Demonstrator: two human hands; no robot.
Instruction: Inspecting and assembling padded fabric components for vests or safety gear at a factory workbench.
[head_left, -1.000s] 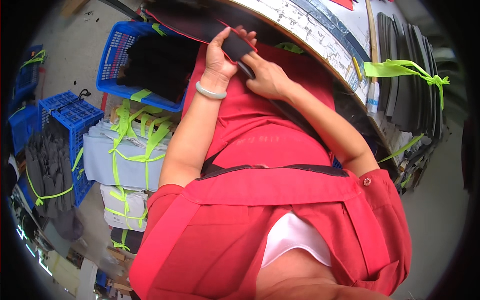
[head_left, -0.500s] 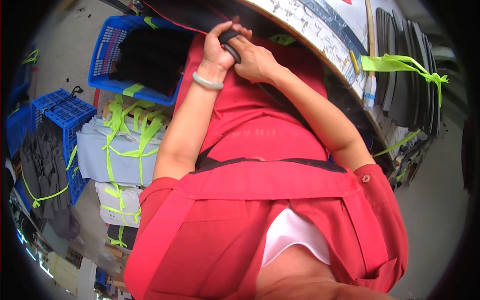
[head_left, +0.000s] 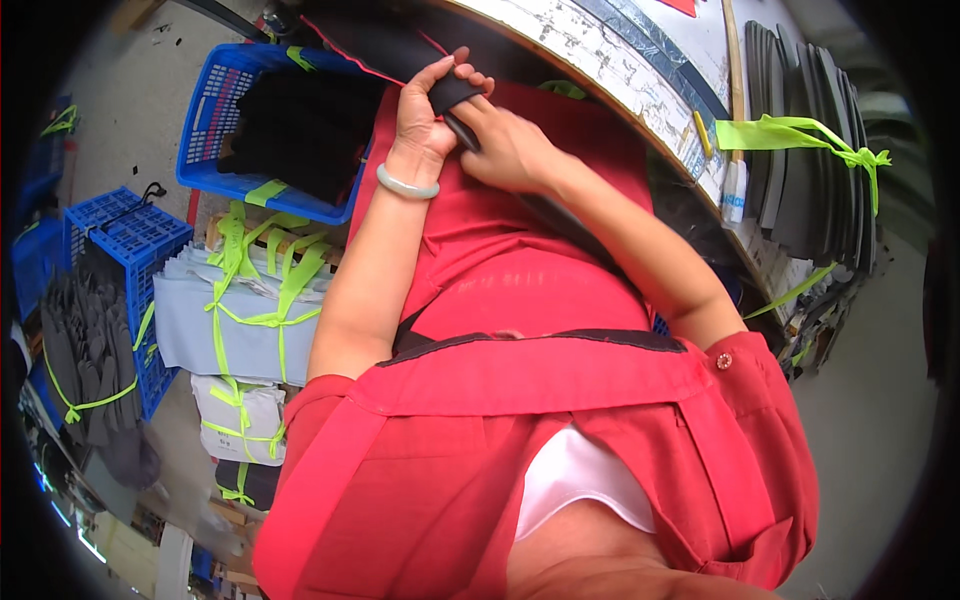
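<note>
Fingers (head_left: 474, 77) of L hand (head_left: 422, 112): curled, nearly closed, w/ dark strip (head_left: 452, 93) btwn them & thumb. R hand (head_left: 508, 148): fingers bent inward, closed round dark curved bar (head_left: 461, 132) that pokes out on thumb side; fingertips mostly hidden, so exact hold n/c (not clear).

Loc. of strip: over lap, above red apron (head_left: 480, 240), just beside edge of worn white surface (head_left: 640, 95). Hands touch or nearly so at the strip; can't tell which. Prob. reason: L steadies strip while R works close to it, so short reach & little slack.

Dark sheet w/ red edging (head_left: 378, 42) lies beyond L hand, toward top; join to strip hidden, can't say if same pc.

Surroundings: blue basket (head_left: 262, 194) w/ dark pcs (head_left: 295, 125) sits on L side, near L forearm; prob. put there for easy reach. Pale-blue stack (head_left: 220, 325) below it, bound w/ yellow-green ties (head_left: 228, 300), presumably so loose layers don't slide. Grey pcs (head_left: 88, 340) far L, also tied, next to blue crate (head_left: 130, 232).

R side: grey sheets (head_left: 805, 160) stand in row by surface, wide yellow-green band (head_left: 780, 134) knotted across; likely keeps row together. Pale bangle (head_left: 407, 183) on L wrist, clear of strip.
</note>
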